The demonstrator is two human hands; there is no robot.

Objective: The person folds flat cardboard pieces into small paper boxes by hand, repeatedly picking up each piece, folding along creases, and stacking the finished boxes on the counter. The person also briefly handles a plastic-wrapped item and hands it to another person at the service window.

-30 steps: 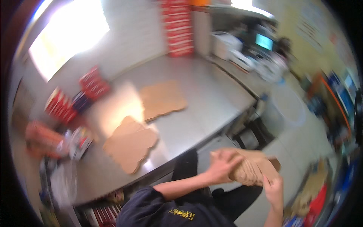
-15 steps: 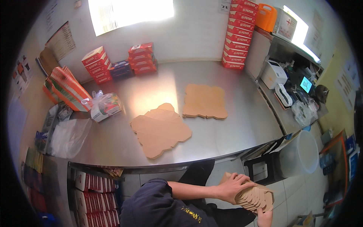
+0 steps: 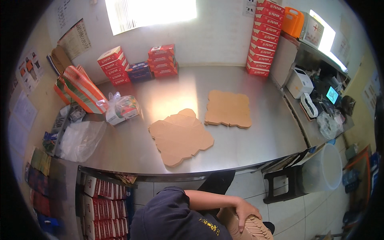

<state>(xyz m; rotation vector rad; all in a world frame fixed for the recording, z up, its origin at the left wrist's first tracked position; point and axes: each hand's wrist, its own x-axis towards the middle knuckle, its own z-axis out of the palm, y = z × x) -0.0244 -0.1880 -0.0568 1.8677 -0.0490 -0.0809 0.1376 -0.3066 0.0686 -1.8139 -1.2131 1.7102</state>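
Observation:
My left hand (image 3: 245, 212) grips a thick stack of brown cardboard box blanks (image 3: 258, 229) down by my lap, at the lower edge of the head view. Its fingers curl over the top of the bent, fanned sheets. The far end of this stack is cut off by the frame, and my right hand is out of sight. On the steel table (image 3: 256, 156) lie two more piles of flat cardboard blanks. The nearer pile (image 3: 182, 136) sits skewed, its top sheet turned; the other pile (image 3: 228, 109) is squarer and farther right.
Red boxes (image 3: 265, 38) rise in a tall stack at the back, with shorter red stacks (image 3: 163, 61) and dark blue boxes (image 3: 140, 71) to the left. A bagged box (image 3: 122, 112) stands at left. Below right are a black stool (image 3: 282, 186) and a translucent bin (image 3: 324, 168).
The stack of blanks has come down and left, closer to my body, with my left hand still on it. My right hand has gone out of view. The whole view has shifted slightly.

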